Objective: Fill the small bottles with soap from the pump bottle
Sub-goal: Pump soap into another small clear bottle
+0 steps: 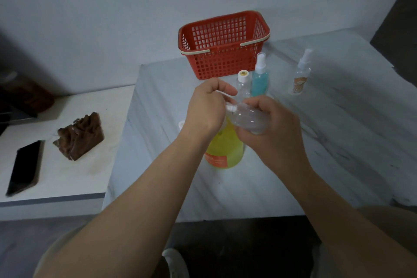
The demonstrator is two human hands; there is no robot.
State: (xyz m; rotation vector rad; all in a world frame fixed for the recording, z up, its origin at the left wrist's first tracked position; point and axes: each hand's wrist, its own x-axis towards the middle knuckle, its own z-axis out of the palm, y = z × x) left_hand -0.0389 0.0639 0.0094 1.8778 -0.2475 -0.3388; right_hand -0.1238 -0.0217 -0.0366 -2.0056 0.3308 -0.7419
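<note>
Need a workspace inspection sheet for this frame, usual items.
Surface: marbled table.
Job's things: yellow pump bottle upright beneath the hands; clear bottle tilted in hand; capped bottle, blue spray bottle and labelled spray bottle standing behind.
Clutter: red basket at the back; phone and carved wood block on the side counter.
Grippers: right hand grips the clear bottle's body; left hand curled at its neck.
Cables: nothing seen.
Surroundings: plain wall behind.
</note>
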